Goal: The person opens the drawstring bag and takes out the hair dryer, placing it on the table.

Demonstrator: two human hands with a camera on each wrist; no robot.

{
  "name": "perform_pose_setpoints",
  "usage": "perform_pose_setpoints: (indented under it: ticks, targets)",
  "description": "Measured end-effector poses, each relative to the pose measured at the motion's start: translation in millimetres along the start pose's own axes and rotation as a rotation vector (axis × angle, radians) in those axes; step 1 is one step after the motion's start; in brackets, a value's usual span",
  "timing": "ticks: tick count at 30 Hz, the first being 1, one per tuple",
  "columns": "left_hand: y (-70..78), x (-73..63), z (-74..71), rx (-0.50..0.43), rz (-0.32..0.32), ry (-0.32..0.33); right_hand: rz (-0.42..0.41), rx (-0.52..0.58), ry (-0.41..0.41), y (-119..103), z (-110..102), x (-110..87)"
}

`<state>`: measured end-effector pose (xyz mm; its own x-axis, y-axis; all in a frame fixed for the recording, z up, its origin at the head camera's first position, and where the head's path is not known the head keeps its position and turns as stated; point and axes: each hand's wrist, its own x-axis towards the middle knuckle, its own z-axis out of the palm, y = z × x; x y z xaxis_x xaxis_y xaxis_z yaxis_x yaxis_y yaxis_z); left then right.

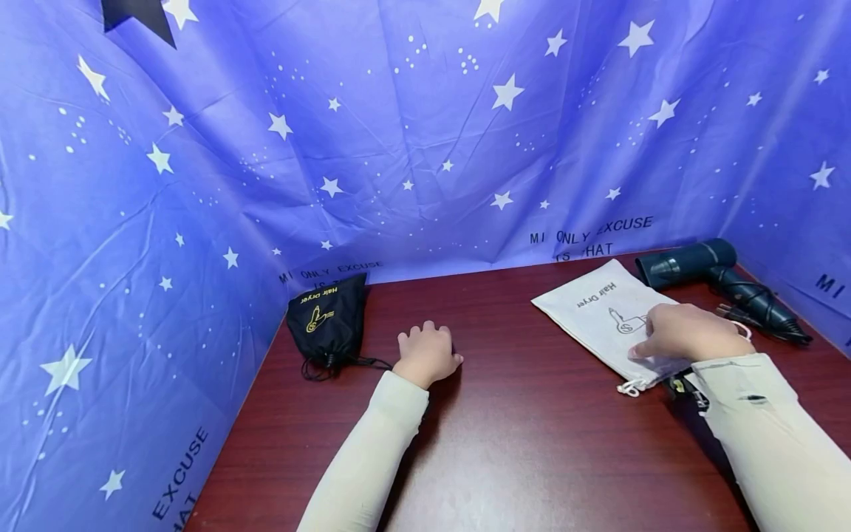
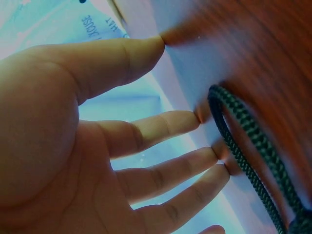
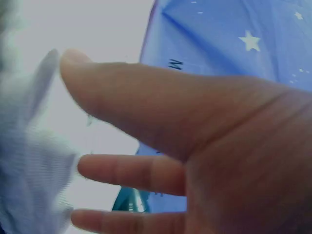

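A white drawstring bag [image 1: 578, 299] printed "Hair Dryer" lies flat on the right of the table. My right hand [image 1: 698, 332] is over its near right part, fingertips at the cloth. In the right wrist view the thumb and two fingers [image 3: 131, 173] reach out fairly straight against the bag. My left hand [image 1: 427, 355] rests on the table left of the middle, fingers [image 2: 165, 124] spread and tips touching the wood. Close by those tips runs a dark braided cord [image 2: 253, 136]. It belongs to a black drawstring bag [image 1: 335, 318] printed "Hair Dryer", left of this hand.
Behind the white bag, at the back right, lies a dark green hair dryer [image 1: 691, 264] with its cable wound round the handle. A dark item with a yellow mark [image 1: 679, 386] is partly hidden under the right sleeve. Blue star-print cloth [image 1: 412, 148] walls the table's back and sides.
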<state>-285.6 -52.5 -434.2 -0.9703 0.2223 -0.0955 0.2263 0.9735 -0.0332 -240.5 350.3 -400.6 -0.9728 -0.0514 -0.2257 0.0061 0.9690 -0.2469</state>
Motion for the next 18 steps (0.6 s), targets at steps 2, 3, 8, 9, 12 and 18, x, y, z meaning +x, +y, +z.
perform_pose_setpoints:
  ticks: [2, 3, 8, 9, 12, 18]
  targets:
    - [0.6, 0.0, 0.3, 0.000, -0.001, -0.002, -0.008, 0.006, 0.043, -2, -5, -3.1]
    - [0.8, 0.1, 0.4, 0.002, 0.003, -0.002, -0.011, 0.001, 0.065, -4, -7, -4.6]
    - [2.4, 2.1, -2.6, 0.025, 0.035, 0.008, -0.023, -0.044, 0.126, -18, -16, -11.6]
    - [1.9, 2.2, -3.3, 0.028, 0.036, 0.009, -0.028, -0.050, 0.132, -22, -17, -12.0]
    - [-1.2, 1.7, -4.5, 0.011, 0.031, 0.024, -0.048, -0.061, 0.154, -35, -17, -12.2]
    - [-10.0, 0.5, -5.3, -0.059, 0.048, 0.081, -0.132, -0.072, 0.237, -58, -12, -12.0]
